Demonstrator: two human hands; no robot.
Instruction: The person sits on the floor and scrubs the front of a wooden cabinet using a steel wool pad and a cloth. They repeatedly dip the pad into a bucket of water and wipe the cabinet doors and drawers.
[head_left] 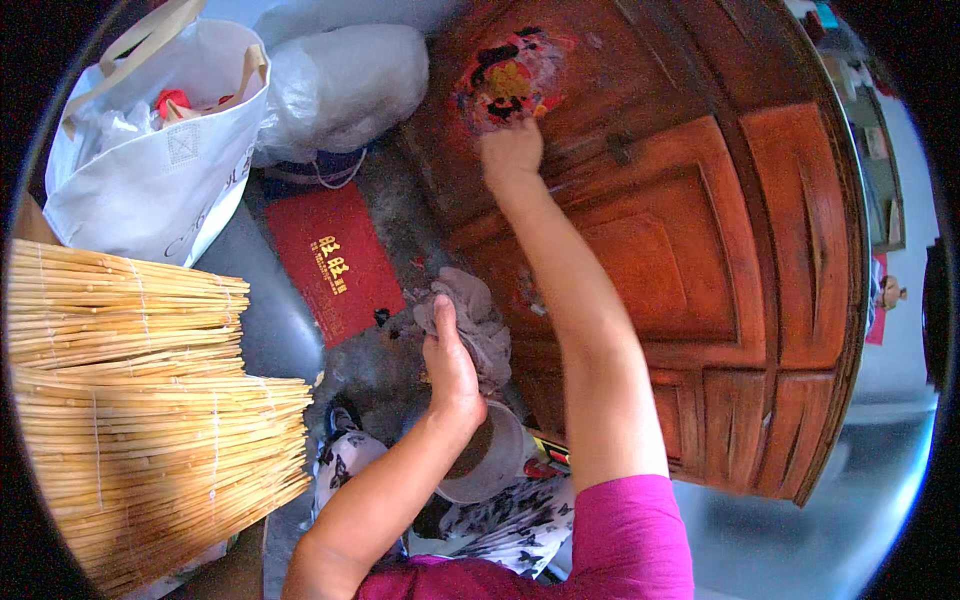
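Observation:
My left hand [455,370] holds a crumpled greyish cloth [478,325] above a pale bucket [505,462], thumb pointing up and the fingers mostly hidden behind the palm. Farther off, my right arm reaches up to a reddish-brown wooden cabinet [630,270]. There my right hand [512,152] is closed at the lower edge of a colourful patch [510,80] on the wood, with red, pink, black and yellow in it. Its fingertips, and anything between them, are hidden from view.
Bundled thin straw-coloured stalks [150,400] lie at the left. Behind them stand a white tote bag [150,170] and a clear plastic-wrapped bundle [345,85]. A red mat [335,260] with gold lettering lies on the dark floor. Patterned trousers [520,525] show below the bucket.

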